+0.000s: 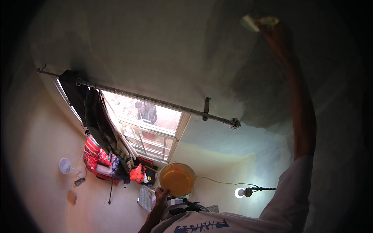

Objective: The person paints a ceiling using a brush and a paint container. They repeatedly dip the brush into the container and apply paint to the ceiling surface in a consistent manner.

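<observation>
Well left of the left hand's grip sits a white lamp [65, 166]; nearer it, up and left, come red bedding [91, 153], then a dark curtain [95, 112] on a rod [155, 101], with a window [167, 119] above the grip. The left hand [160, 197] is closed on the rim of a bucket [178, 166], amber inside. Right of that grip glows a bulb [239, 193]. Raised highest, the right hand [276, 34] grips a blurred pale block [248, 23], sticking out left of its fingers; wall contact I cannot tell.
</observation>
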Tool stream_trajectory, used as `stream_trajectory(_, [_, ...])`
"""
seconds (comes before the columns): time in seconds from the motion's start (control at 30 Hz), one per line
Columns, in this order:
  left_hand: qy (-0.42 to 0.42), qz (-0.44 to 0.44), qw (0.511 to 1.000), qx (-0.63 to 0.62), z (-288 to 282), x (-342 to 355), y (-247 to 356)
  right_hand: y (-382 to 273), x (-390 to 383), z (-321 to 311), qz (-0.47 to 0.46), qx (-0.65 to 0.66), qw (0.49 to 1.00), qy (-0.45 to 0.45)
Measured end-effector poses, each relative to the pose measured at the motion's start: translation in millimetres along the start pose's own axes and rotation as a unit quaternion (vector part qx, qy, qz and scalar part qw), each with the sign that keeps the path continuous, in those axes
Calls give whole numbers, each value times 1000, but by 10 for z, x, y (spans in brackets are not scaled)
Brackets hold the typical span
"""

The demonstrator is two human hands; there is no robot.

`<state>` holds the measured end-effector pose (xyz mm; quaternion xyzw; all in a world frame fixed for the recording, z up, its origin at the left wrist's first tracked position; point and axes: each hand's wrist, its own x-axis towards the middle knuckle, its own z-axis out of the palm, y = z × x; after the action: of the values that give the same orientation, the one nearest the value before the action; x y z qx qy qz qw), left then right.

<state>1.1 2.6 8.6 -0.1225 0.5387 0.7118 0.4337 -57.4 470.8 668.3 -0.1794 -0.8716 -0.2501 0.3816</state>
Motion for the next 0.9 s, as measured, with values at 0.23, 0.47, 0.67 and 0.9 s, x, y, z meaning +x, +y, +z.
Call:
stream_trajectory(0.23, [-2, 9, 1000, -16, 13, -37, 19, -8, 323, -274, -174, 27, 953, 248])
stream_trajectory(0.47, [-19, 19, 1000, 7, -64, 94, -83, -331, -796, 439, -186, -30, 977, 97])
stream_trajectory(0.67, [-23, -6, 1000, 2, -9, -35, 31, -811, -1793, 895, -197, 57, 977, 58])
stream_trajectory(0.9, [-32, -7, 999, 9, -56, -11, -24, -962, -2504, 1169, -149, 135, 974, -102])
